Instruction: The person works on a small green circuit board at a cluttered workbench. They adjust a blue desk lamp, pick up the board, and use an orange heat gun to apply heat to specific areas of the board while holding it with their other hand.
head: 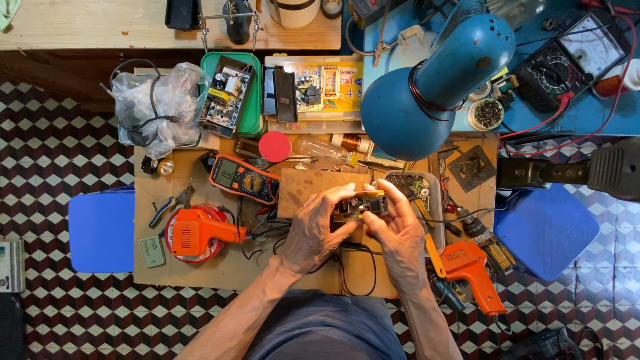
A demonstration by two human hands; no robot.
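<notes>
Both hands meet over the middle of a low brown work board (220, 263). My left hand (313, 230) and my right hand (397, 230) together grip a small dark circuit board with a yellow part (360, 203), held just above the board. The fingers of both hands curl around its edges. Black wires (357, 267) loop out from beneath the hands toward me. An orange multimeter (243, 179) lies just left of my left hand.
An orange soldering gun (197, 232) lies at left, another orange one (470, 267) at right. A blue desk lamp (433, 87) hangs over the back. A green tray with circuit boards (253, 117), a plastic bag (157, 107), a parts tray (437, 203) and blue stools (100, 230) surround the board.
</notes>
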